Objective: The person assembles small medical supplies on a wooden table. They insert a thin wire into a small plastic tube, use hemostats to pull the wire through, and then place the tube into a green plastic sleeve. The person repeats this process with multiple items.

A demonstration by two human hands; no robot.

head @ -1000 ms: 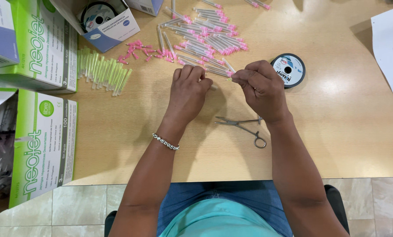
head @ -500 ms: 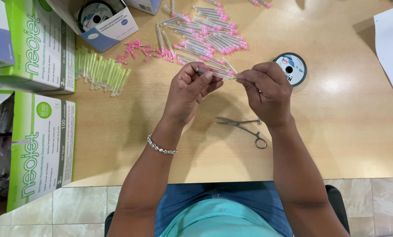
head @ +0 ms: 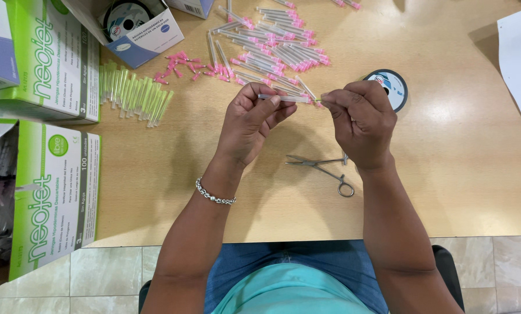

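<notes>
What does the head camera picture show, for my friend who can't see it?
Two hands hold a thin clear tube between them above a wooden table: the left hand grips it and the right hand pinches its end. Metal scissors lie below, pink-capped tubes and a spool beyond, and green boxes to the left.

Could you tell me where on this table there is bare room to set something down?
Bare wood lies right of the round spool, up to the white paper, and near the front edge left of the metal clamp. The far side is crowded with pink-capped tubes, green caps and boxes.
</notes>
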